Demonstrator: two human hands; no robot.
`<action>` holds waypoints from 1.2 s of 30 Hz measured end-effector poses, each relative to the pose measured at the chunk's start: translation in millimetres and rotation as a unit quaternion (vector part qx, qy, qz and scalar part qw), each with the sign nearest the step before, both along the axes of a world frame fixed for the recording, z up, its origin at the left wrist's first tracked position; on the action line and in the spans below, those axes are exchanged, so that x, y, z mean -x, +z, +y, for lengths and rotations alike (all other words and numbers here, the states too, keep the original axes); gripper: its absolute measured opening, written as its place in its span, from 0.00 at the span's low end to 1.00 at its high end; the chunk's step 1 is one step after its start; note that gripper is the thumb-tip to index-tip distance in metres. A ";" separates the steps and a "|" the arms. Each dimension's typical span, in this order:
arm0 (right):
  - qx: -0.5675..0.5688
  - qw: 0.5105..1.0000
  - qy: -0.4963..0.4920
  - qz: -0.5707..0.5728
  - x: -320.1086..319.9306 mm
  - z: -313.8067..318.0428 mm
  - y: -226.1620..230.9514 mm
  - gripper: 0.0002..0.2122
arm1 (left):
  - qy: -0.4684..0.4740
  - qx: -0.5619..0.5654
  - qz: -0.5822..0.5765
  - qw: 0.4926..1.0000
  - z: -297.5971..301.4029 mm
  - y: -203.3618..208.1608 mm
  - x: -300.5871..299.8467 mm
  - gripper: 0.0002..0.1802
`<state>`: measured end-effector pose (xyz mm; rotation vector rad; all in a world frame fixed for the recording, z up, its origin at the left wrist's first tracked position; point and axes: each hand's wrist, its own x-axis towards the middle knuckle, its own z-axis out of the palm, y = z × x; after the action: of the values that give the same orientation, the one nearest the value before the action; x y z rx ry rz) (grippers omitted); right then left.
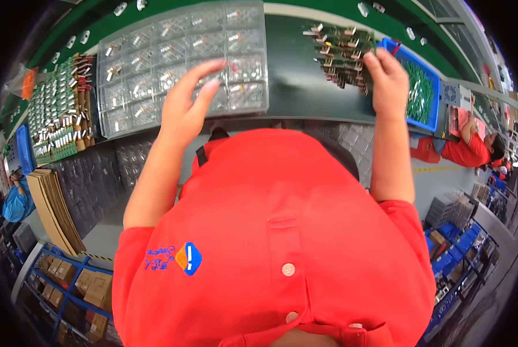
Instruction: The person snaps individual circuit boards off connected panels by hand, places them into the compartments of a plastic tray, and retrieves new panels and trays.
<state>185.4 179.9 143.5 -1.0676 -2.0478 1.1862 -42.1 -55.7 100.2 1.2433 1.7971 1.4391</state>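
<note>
My left hand (186,104) hovers over the right half of a clear plastic compartment tray (178,65), with thumb and forefinger spread and nothing visible between them. Small parts with bits of white and yellow sit in the tray's compartments. On the right, my right hand (390,81) is at the edge of a cluster of small circuit boards (344,55) on the dark table mat. Its fingers are drawn together in a pinch; what they hold, if anything, cannot be made out. Beside that hand is a blue bin (431,122) of green wires (421,95).
Rows of green and white circuit boards (56,110) stand left of the tray. A grey box with a fan (451,93) sits beyond the blue bin. A co-worker in red (470,147) is at the right. Cardboard sheets (53,208) and a blue rack (68,295) stand lower left.
</note>
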 end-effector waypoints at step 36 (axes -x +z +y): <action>0.209 0.924 0.321 -0.023 195.3 -150.8 -1.7 0.11 | 0.007 -0.072 -0.172 0.982 -97.5 -24.9 121.7 0.19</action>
<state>-9.9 29.1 141.9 -0.5893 -2.3226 2.0088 -163.8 -153.2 75.2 0.9767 1.4950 1.7000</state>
